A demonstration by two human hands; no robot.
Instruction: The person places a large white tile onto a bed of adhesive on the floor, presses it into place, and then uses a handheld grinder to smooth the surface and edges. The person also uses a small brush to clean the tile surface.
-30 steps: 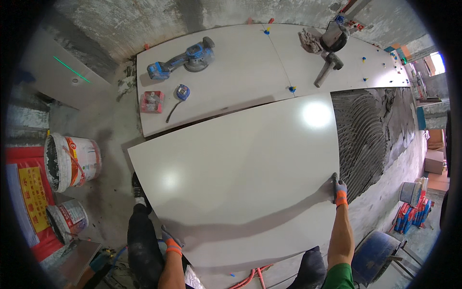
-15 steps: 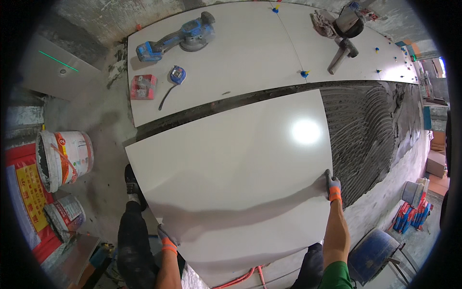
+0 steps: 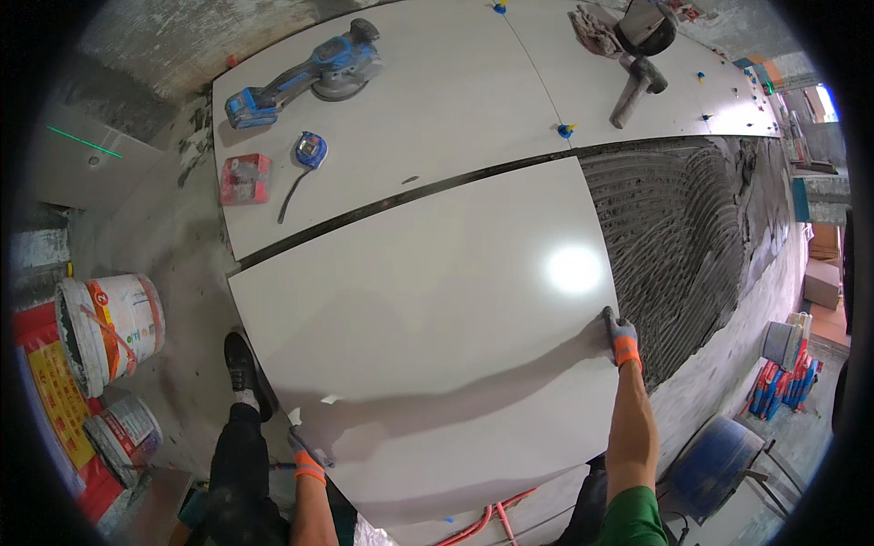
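A large white floor tile [image 3: 428, 318] lies in front of me, a narrow dark gap parting its far edge from the laid tiles [image 3: 437, 82]. My left hand [image 3: 309, 454], in a grey glove with an orange cuff, grips the tile's near left edge. On the right edge, my right hand [image 3: 622, 335] holds on in a matching glove, its fingers closed over the rim. Combed grey mortar [image 3: 674, 246] spreads beside the tile on the right. Two small pale scraps lie by my left hand, one on the tile, one at its edge.
On the laid tiles rest a blue cordless tool [image 3: 314, 77], a tape measure [image 3: 310, 151], a pink-red box [image 3: 246, 179] and a mallet [image 3: 640, 89]. Buckets [image 3: 114, 328] stand at left. A blue drum [image 3: 715, 464] is at lower right; red pipes [image 3: 492, 520] run near my feet.
The tile has slid away from me, and the gap to the laid tiles has narrowed. Both hands have kept their hold. The pale scraps now show near my left hand.
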